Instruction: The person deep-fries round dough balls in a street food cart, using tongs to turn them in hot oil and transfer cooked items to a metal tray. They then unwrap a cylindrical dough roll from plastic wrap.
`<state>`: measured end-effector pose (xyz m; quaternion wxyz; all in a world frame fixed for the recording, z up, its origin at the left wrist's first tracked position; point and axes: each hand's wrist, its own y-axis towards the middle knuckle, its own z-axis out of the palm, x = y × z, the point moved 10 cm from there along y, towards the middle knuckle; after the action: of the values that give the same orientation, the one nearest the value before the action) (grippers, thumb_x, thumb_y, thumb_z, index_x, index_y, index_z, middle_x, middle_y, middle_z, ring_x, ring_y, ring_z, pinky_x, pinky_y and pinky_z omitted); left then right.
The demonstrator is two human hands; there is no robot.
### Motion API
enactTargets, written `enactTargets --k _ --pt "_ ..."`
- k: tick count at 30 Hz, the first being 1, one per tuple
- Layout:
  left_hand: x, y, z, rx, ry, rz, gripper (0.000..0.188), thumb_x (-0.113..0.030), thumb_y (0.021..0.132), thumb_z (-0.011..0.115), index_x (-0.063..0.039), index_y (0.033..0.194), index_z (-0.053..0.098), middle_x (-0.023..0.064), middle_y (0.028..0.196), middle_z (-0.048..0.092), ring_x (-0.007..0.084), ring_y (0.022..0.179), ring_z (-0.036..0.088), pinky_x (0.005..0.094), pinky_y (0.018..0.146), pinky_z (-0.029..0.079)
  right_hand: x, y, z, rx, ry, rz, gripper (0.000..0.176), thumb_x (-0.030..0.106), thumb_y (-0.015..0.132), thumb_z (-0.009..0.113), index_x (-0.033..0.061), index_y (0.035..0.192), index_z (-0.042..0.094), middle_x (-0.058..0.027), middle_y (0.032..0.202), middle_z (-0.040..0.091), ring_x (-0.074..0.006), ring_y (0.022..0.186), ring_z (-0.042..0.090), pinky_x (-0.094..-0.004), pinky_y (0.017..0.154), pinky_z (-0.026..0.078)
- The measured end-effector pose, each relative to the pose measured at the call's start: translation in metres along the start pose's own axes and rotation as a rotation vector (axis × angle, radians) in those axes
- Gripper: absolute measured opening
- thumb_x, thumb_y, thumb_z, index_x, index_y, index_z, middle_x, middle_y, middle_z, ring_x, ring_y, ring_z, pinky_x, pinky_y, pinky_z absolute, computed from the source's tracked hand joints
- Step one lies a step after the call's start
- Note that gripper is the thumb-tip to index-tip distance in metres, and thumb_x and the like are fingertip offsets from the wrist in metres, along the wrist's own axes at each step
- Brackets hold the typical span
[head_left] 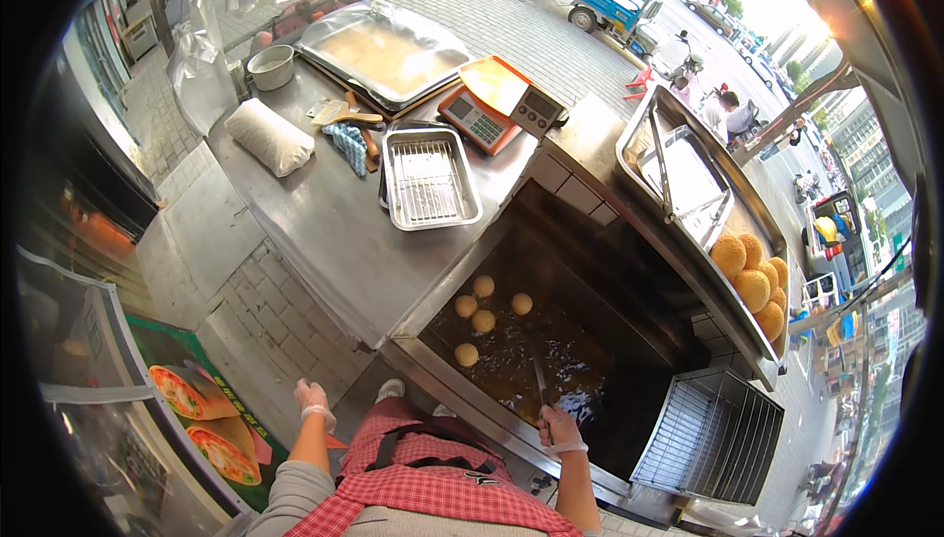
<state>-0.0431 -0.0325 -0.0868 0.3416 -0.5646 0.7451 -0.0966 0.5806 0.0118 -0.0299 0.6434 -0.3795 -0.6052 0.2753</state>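
My right hand (562, 429), in a clear plastic glove, is closed around the handle of a long metal utensil (540, 373). The utensil's far end reaches into a fryer of dark oil (509, 382) and its tip is hard to make out. Several small golden dough balls (483, 321) float in the oil, left of and above the utensil. My left hand (313, 398), also gloved, hangs over the pavement left of the fryer, apart from everything; its fingers look partly curled and I cannot tell how far they are closed.
A steel worktop (332, 242) holds a wire-racked tray (431, 179), an orange scale (479, 120), a stuffed white bag (270, 137) and a covered tray (383, 50). Large fried balls (751, 290) sit on the right shelf. A wire basket (708, 437) stands at the fryer's right end.
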Motion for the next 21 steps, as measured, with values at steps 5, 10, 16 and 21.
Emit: enactTargets --k 5,10,16,21 --pt "-0.009 -0.014 -0.007 0.042 -0.037 -0.048 0.048 -0.020 0.094 0.046 -0.002 0.139 0.043 0.0208 0.142 0.043 0.0352 0.132 0.041 0.0425 0.109 0.036 0.042 -0.010 -0.055 -0.864 -1.224 -0.395 0.013 0.020 0.090 0.057 0.0118 0.100 0.055 -0.0027 0.064 0.050 -0.0141 0.044 0.046 -0.0291 0.038 0.038" --pt "-0.021 -0.036 -0.011 0.112 -0.051 -0.128 0.047 -0.021 0.096 0.043 -0.004 0.140 0.042 0.0186 0.145 0.039 0.0341 0.133 0.040 0.0422 0.110 0.036 -0.009 0.039 -0.031 -0.032 0.260 -0.018 0.012 0.025 0.093 0.058 0.0132 0.093 0.055 -0.0061 0.068 0.056 -0.0212 0.052 0.052 -0.0358 0.046 0.044" --pt "-0.034 -0.022 -0.010 0.112 -0.022 -0.016 0.046 -0.022 0.095 0.044 -0.005 0.138 0.044 0.0190 0.144 0.040 0.0337 0.132 0.041 0.0423 0.109 0.036 0.026 0.018 -0.042 -0.286 0.324 -0.001 0.013 0.023 0.091 0.059 0.0120 0.089 0.052 -0.0032 0.063 0.049 -0.0159 0.046 0.043 -0.0314 0.039 0.034" --pt "-0.018 -0.012 -0.002 0.090 -0.044 -0.017 0.043 -0.021 0.094 0.044 -0.004 0.134 0.048 0.0197 0.141 0.043 0.0338 0.131 0.042 0.0417 0.109 0.036 0.043 0.019 -0.038 -0.392 -0.287 0.080 0.015 0.018 0.087 0.058 0.0078 0.086 0.048 -0.0060 0.059 0.043 -0.0197 0.048 0.043 -0.0347 0.040 0.034"
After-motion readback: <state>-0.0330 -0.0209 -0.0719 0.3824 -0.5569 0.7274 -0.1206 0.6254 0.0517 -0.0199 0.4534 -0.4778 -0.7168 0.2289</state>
